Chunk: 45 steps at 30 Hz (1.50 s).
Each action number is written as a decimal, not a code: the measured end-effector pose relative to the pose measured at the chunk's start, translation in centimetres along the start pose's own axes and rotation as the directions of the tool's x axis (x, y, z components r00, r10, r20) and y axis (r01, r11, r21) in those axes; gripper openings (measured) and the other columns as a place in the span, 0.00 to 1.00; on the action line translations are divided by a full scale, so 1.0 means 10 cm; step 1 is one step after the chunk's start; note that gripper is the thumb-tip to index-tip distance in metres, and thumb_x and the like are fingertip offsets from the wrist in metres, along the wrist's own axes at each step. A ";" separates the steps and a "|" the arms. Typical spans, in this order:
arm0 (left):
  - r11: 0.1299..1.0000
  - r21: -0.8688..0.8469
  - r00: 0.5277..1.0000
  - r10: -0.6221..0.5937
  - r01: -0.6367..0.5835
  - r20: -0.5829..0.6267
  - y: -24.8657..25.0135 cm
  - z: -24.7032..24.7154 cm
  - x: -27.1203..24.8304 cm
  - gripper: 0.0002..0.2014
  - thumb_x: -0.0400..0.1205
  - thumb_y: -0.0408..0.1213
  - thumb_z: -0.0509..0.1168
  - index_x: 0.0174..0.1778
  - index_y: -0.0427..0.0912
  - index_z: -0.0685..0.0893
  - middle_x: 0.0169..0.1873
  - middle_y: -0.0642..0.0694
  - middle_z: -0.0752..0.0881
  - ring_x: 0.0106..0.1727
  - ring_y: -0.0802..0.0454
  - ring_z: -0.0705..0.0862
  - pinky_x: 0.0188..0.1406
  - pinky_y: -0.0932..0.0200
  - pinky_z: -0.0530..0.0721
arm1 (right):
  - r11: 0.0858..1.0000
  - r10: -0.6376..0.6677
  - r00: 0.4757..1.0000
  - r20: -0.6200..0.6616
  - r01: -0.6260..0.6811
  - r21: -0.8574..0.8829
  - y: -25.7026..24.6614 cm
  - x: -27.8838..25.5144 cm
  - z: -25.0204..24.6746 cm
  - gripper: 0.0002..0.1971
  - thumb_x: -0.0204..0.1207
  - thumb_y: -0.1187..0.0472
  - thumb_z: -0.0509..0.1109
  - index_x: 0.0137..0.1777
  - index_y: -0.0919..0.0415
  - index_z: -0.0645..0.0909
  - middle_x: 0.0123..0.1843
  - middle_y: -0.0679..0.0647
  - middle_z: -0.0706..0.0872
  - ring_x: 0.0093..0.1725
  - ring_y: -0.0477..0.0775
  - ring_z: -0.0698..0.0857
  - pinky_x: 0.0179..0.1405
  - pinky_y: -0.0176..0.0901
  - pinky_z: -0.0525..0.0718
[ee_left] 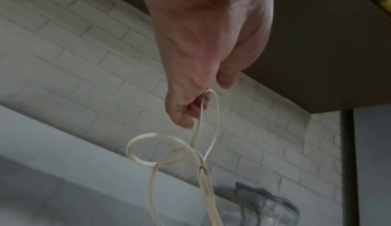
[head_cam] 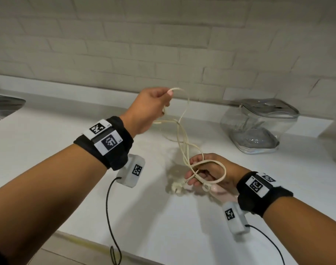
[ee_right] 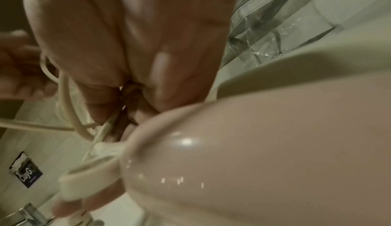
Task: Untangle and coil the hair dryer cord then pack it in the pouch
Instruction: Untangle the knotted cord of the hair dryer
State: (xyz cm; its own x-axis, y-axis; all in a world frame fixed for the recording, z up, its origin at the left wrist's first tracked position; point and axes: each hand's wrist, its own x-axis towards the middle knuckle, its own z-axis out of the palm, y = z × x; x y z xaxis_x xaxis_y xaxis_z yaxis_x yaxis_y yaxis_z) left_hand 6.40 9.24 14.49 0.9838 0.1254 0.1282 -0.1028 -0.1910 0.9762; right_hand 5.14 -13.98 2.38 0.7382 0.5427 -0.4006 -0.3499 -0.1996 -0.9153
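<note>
The left hand (head_cam: 151, 109) is lifted up above the white surface (head_cam: 48, 150). Its grip is pinched together on a bend of the thin cream-coloured cord (head_cam: 182, 138). From the left wrist view, the cord (ee_left: 213, 126) hangs down from the fingertips (ee_left: 186, 121) and makes a round loop below them.

The cord runs down in twisted, crossing strands to the right hand (head_cam: 211, 173), which is low, near the surface. This hand's grip is curled closed around several loops of the cord. The pale pink, smooth plastic hair dryer (head_cam: 222, 192) is right under this hand, and in the right wrist view its rounded body (ee_right: 264, 154) fills most of the picture. The cream plug (head_cam: 177, 187) sits just to the left of the right hand's fingers.

The clear plastic pouch with a grey zip top (head_cam: 258, 125) stands on the surface by the white brick wall (head_cam: 163, 35), well apart from both hands. A shiny metal sink (head_cam: 3, 108) shows at the far left edge.
</note>
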 end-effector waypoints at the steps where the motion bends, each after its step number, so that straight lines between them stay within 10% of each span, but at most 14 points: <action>1: 0.999 0.011 0.999 -0.035 0.035 0.018 -0.10 0.00 -0.01 0.11 0.86 0.43 0.66 0.57 0.40 0.86 0.45 0.42 0.78 0.49 0.48 0.78 0.51 0.49 0.78 | 1.000 -0.014 1.000 0.019 0.013 0.017 -0.01 -0.01 -0.02 0.12 0.85 0.75 0.56 0.58 0.72 0.81 0.55 0.82 0.87 0.45 0.72 0.91 0.44 0.55 0.90; 4: 0.983 0.137 0.990 -0.131 0.123 0.056 -0.39 0.00 -0.02 0.31 0.76 0.55 0.72 0.68 0.36 0.76 0.63 0.34 0.80 0.63 0.37 0.81 0.67 0.43 0.79 | 0.998 -0.016 0.998 0.063 0.012 0.057 -0.03 -0.02 -0.03 0.10 0.85 0.74 0.58 0.54 0.72 0.82 0.53 0.79 0.89 0.45 0.70 0.91 0.44 0.54 0.91; 6: 0.935 0.330 0.982 -0.166 0.129 0.085 -0.50 0.04 -0.07 0.41 0.77 0.53 0.74 0.83 0.44 0.64 0.84 0.39 0.62 0.81 0.37 0.69 0.77 0.41 0.74 | 0.999 0.016 0.999 0.035 -0.018 0.043 -0.05 -0.01 -0.01 0.11 0.88 0.67 0.59 0.51 0.70 0.81 0.54 0.74 0.91 0.43 0.66 0.93 0.39 0.48 0.91; 9: 0.840 0.543 0.962 -0.150 0.003 0.227 -0.59 0.10 -0.22 0.41 0.74 0.39 0.73 0.83 0.58 0.66 0.88 0.53 0.39 0.88 0.39 0.50 0.80 0.39 0.69 | 1.000 0.010 0.999 0.050 -0.010 0.002 -0.04 0.03 -0.04 0.16 0.90 0.55 0.61 0.47 0.66 0.81 0.57 0.72 0.91 0.47 0.63 0.90 0.34 0.39 0.82; 14: 0.841 0.498 0.782 -0.158 -0.214 0.603 -0.74 0.35 -0.50 0.29 0.75 0.48 0.76 0.74 0.59 0.79 0.84 0.46 0.65 0.83 0.49 0.65 0.83 0.45 0.66 | 0.999 -0.029 0.999 -0.045 0.031 0.036 -0.04 0.03 -0.05 0.18 0.86 0.49 0.65 0.47 0.63 0.87 0.53 0.66 0.92 0.57 0.64 0.85 0.52 0.52 0.86; 17: 0.950 0.311 0.932 -0.097 -0.017 0.349 -0.80 0.49 -0.52 0.08 0.85 0.42 0.67 0.51 0.44 0.90 0.50 0.42 0.92 0.52 0.46 0.90 0.60 0.38 0.86 | 0.948 -0.027 0.996 -0.086 -0.002 -0.317 -0.12 -0.02 -0.02 0.20 0.88 0.45 0.60 0.49 0.54 0.89 0.54 0.45 0.88 0.59 0.48 0.81 0.52 0.48 0.81; 23: 0.983 -0.025 0.974 -0.178 0.183 0.143 -0.81 0.22 -0.38 0.11 0.91 0.33 0.55 0.45 0.39 0.79 0.37 0.38 0.87 0.31 0.44 0.82 0.40 0.46 0.87 | 0.968 -0.087 0.977 -0.193 0.036 -0.249 -0.27 -0.14 -0.20 0.24 0.90 0.47 0.58 0.42 0.65 0.83 0.32 0.60 0.85 0.29 0.54 0.80 0.35 0.48 0.79; 30: 0.936 -0.160 0.949 -0.312 0.314 0.038 -0.89 0.06 -0.36 0.07 0.89 0.33 0.54 0.48 0.40 0.75 0.29 0.40 0.77 0.25 0.48 0.73 0.27 0.52 0.85 | 0.967 -0.107 0.957 -0.271 0.037 -0.253 -0.57 -0.32 -0.45 0.27 0.89 0.48 0.58 0.29 0.62 0.75 0.20 0.55 0.63 0.21 0.52 0.59 0.23 0.43 0.61; 39: 0.926 -0.273 0.953 -0.294 0.262 -0.080 -0.89 -0.07 -0.29 0.05 0.89 0.31 0.54 0.49 0.39 0.74 0.30 0.41 0.78 0.25 0.48 0.74 0.26 0.53 0.85 | 0.983 -0.120 0.965 -0.234 0.082 -0.167 -0.66 -0.52 -0.49 0.20 0.90 0.52 0.59 0.55 0.69 0.83 0.49 0.68 0.92 0.45 0.60 0.90 0.34 0.51 0.91; 45: 0.928 -0.301 0.975 -0.214 0.220 0.052 -0.92 0.13 -0.33 0.06 0.89 0.29 0.57 0.48 0.37 0.77 0.39 0.34 0.84 0.32 0.45 0.81 0.41 0.47 0.90 | 0.991 -0.117 0.989 -0.088 0.122 0.055 -0.66 -0.47 -0.31 0.22 0.87 0.49 0.60 0.41 0.66 0.81 0.34 0.69 0.89 0.29 0.59 0.89 0.27 0.43 0.89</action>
State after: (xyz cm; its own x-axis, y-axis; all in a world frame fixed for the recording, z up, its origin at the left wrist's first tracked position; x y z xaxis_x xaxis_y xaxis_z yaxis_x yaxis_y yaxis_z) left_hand 4.34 9.28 4.88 0.9893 0.1122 -0.0934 0.0769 0.1439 0.9866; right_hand 5.81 -17.74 10.17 0.8220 0.4886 -0.2928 -0.2880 -0.0869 -0.9537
